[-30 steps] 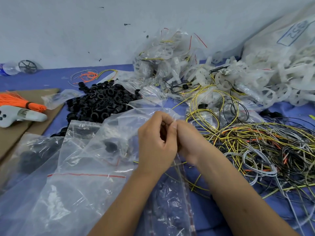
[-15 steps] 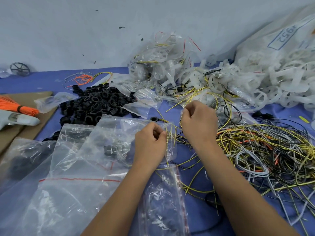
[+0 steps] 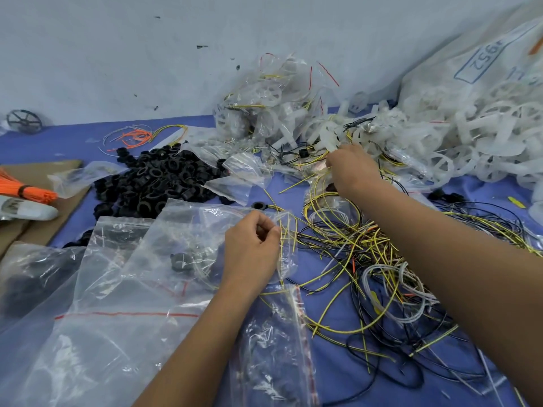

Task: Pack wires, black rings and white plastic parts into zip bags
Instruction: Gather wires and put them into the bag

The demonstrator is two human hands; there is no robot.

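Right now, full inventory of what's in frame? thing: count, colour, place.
small black plastic rings: one heap, black, centre-left on the blue cloth
loose thin wires: one tangle, mostly yellow, black and grey, centre-right
white plastic wheel-shaped parts: large heap, translucent white, far right
clear zip bags: several, red seal lines, near left
filled clear bags: pile, by the wall
orange tie bundle: one, far left
brown cardboard sheet: left, flat
black spoked wheel: one, far left by the wall
left hand: pinches a bag edge
right hand: reaches the white parts, fingers hidden

Clear zip bag (image 3: 205, 248) (one black ring (image 3: 181, 262) inside) beside tangled wires (image 3: 367, 259).
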